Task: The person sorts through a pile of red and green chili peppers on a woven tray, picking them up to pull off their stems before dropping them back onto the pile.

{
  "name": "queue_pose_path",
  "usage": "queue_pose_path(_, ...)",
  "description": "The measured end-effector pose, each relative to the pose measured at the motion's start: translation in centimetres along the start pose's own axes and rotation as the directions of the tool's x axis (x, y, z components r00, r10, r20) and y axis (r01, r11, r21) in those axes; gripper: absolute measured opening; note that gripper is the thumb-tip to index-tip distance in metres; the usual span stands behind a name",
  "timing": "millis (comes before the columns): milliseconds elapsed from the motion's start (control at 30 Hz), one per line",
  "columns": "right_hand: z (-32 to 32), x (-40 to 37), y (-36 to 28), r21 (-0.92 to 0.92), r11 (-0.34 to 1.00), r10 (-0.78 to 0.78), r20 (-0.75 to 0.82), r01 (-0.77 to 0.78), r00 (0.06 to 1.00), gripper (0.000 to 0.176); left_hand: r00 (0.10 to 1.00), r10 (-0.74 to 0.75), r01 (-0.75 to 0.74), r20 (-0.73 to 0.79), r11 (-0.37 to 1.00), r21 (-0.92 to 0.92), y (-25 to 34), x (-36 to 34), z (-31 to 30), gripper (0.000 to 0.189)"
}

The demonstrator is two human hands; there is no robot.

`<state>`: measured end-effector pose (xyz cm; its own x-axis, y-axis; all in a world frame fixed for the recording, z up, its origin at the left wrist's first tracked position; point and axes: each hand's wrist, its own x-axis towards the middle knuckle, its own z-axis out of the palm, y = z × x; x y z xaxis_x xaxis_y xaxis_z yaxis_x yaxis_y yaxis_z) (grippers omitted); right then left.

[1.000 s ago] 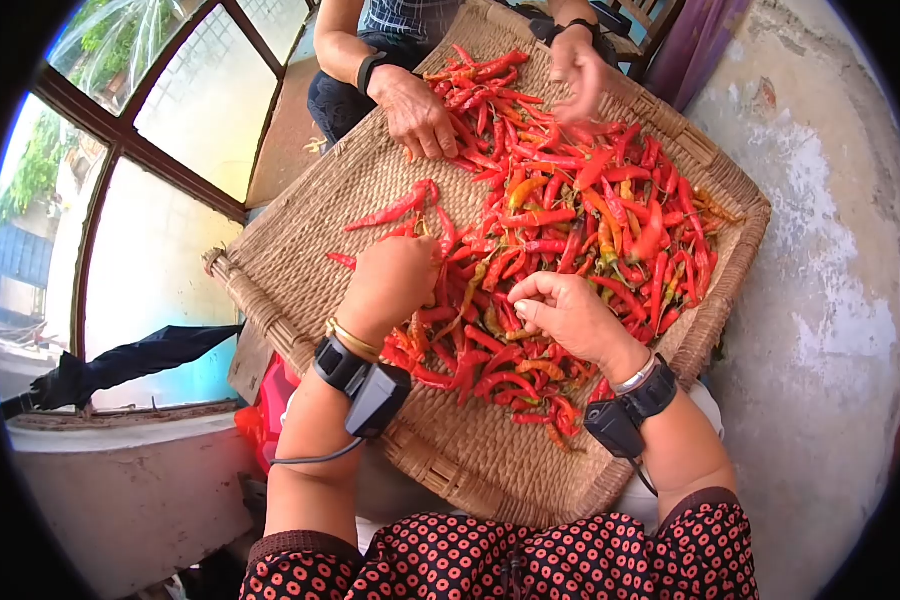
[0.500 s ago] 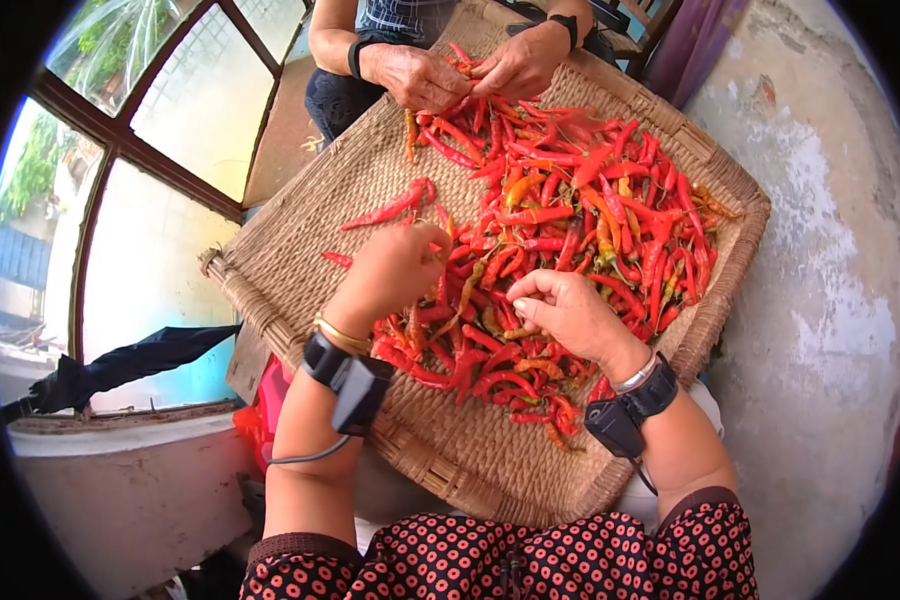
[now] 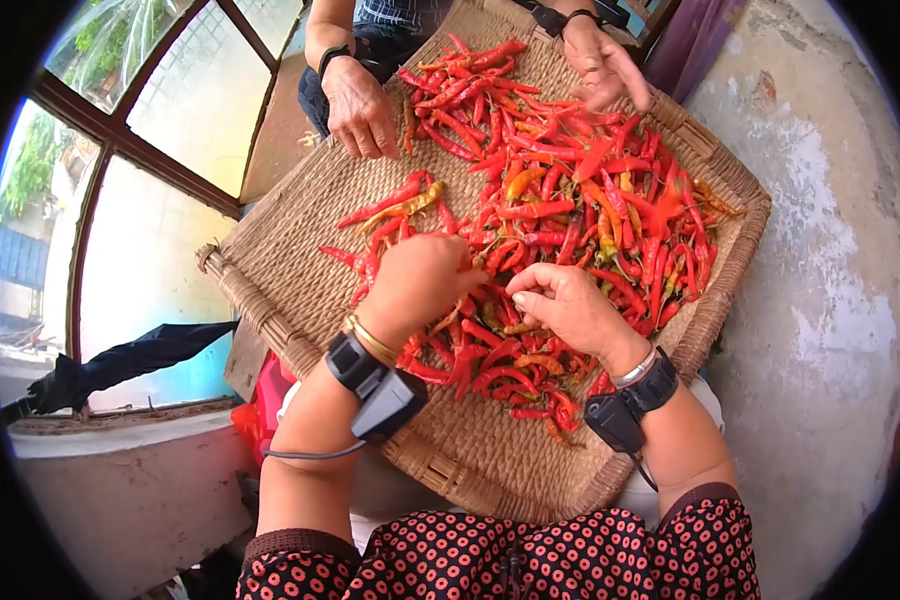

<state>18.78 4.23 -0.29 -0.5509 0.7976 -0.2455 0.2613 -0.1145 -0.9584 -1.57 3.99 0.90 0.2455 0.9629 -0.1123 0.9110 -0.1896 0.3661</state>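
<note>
My left hand (image 3: 422,282) is over the near left part of a heap of red chili peppers (image 3: 570,210), back upward, with its fingers curled toward the right. My right hand (image 3: 573,308) is just across from it, thumb and forefinger pinched together above the peppers. What either pinch holds is too small or hidden to make out. Left of the heap, beyond my left hand, a smaller group of peppers includes a yellowish chili pepper (image 3: 410,203). All of them lie on a woven tray (image 3: 280,235) with a thick rolled rim.
Across the tray, another person's one hand (image 3: 360,108) hangs over its far left side; the other hand (image 3: 602,65) spreads open over the far right rim. A folded black umbrella (image 3: 135,365) leans by the window at left. A worn wall (image 3: 820,250) stands close on the right.
My left hand has moved right, closer to my right hand, which stays nearly still. A yellowish pepper now lies on the left group. The other person's hands have parted from the far peppers.
</note>
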Motion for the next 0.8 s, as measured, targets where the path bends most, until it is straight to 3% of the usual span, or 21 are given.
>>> queue_pose_path(67, 0.0, 0.0, 0.2, 0.001, 1.000, 0.000, -0.003, 0.000, 1.000, 0.016, 1.000, 0.013, -0.013, -0.004, 0.998, 0.055, 0.5, -0.3, 0.7, 0.027)
queue_pose_path(133, 0.0, 0.1, 0.5, 0.002, 1.000, -0.002, -0.008, 0.002, 1.000, 0.016, 0.995, -0.010, -0.011, 0.097, 0.978, 0.209, 0.8, -0.1, 1.2, 0.024)
queue_pose_path(200, -0.1, 0.1, 0.9, -0.039, 0.999, -0.010, -0.028, 0.009, 1.000, 0.016, 0.999, 0.020, -0.029, 0.042, 0.975, 0.218, 0.5, -0.1, 1.6, 0.022)
queue_pose_path(300, -0.1, 0.1, 0.3, -0.073, 0.997, 0.019, -0.021, -0.021, 1.000, 0.018, 0.992, 0.064, -0.062, 0.105, 0.998, -0.022, 0.4, -0.2, 0.0, 0.021)
queue_pose_path(333, 0.0, 0.1, 0.0, -0.070, 0.997, 0.020, -0.025, -0.022, 0.999, 0.018, 0.992, 0.068, -0.066, 0.109, 0.998, -0.021, 0.3, -0.3, -0.2, 0.021)
queue_pose_path(400, 0.2, -0.1, -0.6, 0.147, 0.986, 0.081, -0.052, -0.072, 0.995, 0.018, 0.971, 0.195, -0.123, 0.141, 0.906, -0.405, 0.3, -0.8, -0.6, 0.017)
queue_pose_path(433, 0.2, -0.2, -1.1, 0.273, 0.958, 0.097, 0.001, -0.094, 0.995, 0.015, 0.937, 0.162, 0.040, 0.309, 0.829, -0.558, 0.9, -1.1, -1.0, 0.014)
queue_pose_path(467, 0.1, -0.2, -1.0, 0.274, 0.957, 0.100, 0.002, -0.097, 0.995, 0.015, 0.936, 0.162, 0.042, 0.311, 0.829, -0.558, 1.0, -1.2, -1.0, 0.014)
queue_pose_path(533, -0.3, -0.2, -0.6, 0.209, 0.972, 0.092, 0.074, -0.106, 0.993, 0.015, 0.898, 0.344, -0.168, 0.272, 0.842, -0.512, 0.9, -1.1, -1.2, 0.010)
queue_pose_path(567, -0.4, -0.2, -0.5, 0.260, 0.962, 0.075, 0.043, -0.083, 0.996, 0.013, 0.898, 0.345, -0.167, 0.275, 0.842, -0.512, 0.7, -1.1, -1.4, 0.010)
queue_pose_path(633, -0.8, 0.0, -0.2, 0.229, 0.970, 0.086, 0.008, -0.085, 0.996, 0.013, 0.939, 0.182, 0.098, 0.292, 0.671, -0.735, -0.1, -1.2, -2.4, 0.007)
queue_pose_path(667, -0.9, 0.0, -0.1, 0.196, 0.977, 0.094, -0.027, -0.087, 0.995, 0.013, 0.959, 0.064, 0.177, 0.277, 0.627, -0.758, -0.7, -1.1, -3.1, 0.005)
queue_pose_path(700, -0.7, 0.0, -0.1, 0.119, 0.990, 0.077, -0.051, -0.071, 0.996, 0.014, 0.996, 0.011, 0.068, 0.092, 0.587, -0.807, -1.3, -1.0, -3.6, 0.007)
queue_pose_path(733, -0.5, 0.0, 0.4, 0.122, 0.990, 0.080, -0.052, -0.074, 0.995, 0.014, 0.981, -0.184, 0.131, 0.054, 0.438, -0.890, -1.8, -0.7, -4.2, 0.008)
queue_pose_path(800, 0.1, 0.1, 1.6, -0.162, 0.977, -0.127, 0.065, 0.136, 0.990, 0.018, 0.872, -0.426, -0.017, -0.240, 0.465, -0.885, -3.1, 0.3, -3.4, 0.014)
